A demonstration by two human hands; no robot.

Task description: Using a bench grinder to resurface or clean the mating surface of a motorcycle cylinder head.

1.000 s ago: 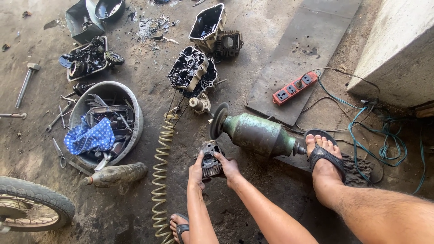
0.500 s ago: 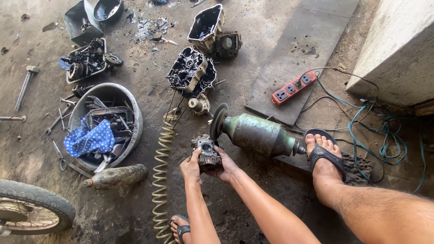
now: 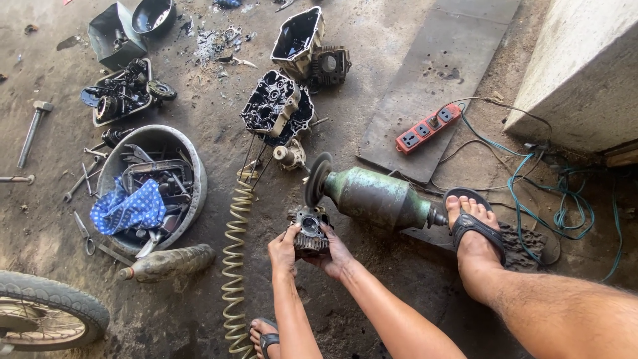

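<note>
While your left hand (image 3: 284, 251) and right hand (image 3: 337, 256) stay clamped on the small finned engine part (image 3: 307, 229), it sits at the grinding wheel (image 3: 317, 179) of the green motor (image 3: 375, 198); judging by its grime, cleaning looks unfinished. No labels show; farther right lies a red power strip (image 3: 427, 127).

We see a dirty grey floor (image 3: 412, 40) with dark oil stains. A flat grey slab (image 3: 438, 73) lies on it. At the top right stands a pale concrete wall (image 3: 585, 66). Sunlight falls on the wall and floor beside it.
</note>
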